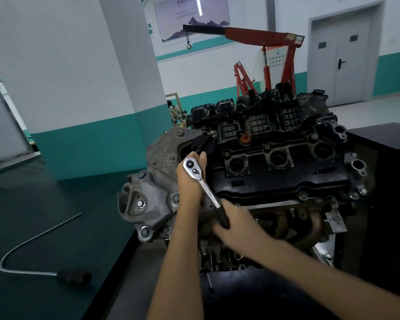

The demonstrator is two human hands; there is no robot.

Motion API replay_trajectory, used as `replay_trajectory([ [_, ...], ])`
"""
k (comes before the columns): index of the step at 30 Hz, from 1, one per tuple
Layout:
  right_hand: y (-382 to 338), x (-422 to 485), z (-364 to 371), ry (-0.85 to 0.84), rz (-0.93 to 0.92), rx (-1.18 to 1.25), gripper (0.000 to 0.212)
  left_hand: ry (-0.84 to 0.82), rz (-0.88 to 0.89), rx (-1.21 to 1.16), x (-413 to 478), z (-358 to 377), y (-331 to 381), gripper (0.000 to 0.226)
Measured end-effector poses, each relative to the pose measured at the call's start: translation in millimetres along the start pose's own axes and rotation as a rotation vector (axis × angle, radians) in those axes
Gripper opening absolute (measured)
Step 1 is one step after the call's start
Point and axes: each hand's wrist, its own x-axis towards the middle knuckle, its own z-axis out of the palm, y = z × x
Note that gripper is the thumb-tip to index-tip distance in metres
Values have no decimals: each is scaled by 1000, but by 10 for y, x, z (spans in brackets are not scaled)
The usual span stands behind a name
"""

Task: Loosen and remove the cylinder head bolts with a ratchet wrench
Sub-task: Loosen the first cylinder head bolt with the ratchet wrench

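ratchet wrench [204, 187]: I see it slanting over the left end of the engine [275, 162], with the chrome head up and to the left and the black handle down and to the right, above the seam where the black top cover meets the silver end casting [155, 185].
right grip [237, 226]: it is closed round the wrench's black handle at the low end. The fingers curl over the handle and the chrome shank comes out just above them.
left grip [189, 181]: it sits right behind the wrench head and touches it, with the back of the hand towards me and the fingertips showing just past the head. I cannot tell whether it clasps anything under there or only steadies the head.
wrench relative to grips: the bare shank spans the gap between the two, one grip at each end.
bolt: it is hidden. The wrench head and the left grip cover whatever the tool sits on, and no socket shows.
hard to make out: the right grip is smeared by motion blur, so I cannot separate its fingers. The lower half of the handle is lost inside it.
cut off: both forearms run out of the bottom edge, and the engine's right end fades into a dark cabinet [383, 144].
worktop [44, 199]: it is dark green, and a bent metal rod [32, 241] with a dark handle lies well to the left of the engine.
background: a red hoist [263, 36] stands behind the engine, near a grey double door [342, 58].
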Motion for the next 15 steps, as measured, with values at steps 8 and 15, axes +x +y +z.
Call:
replay_trajectory([
  [8,-104,786,-1342,-223,-236,-865,20,-11,-47,-70,-19,-2,8,43],
  [15,86,194,-528,-13,-10,-355,14,50,-35,-2,37,55,47,47],
])
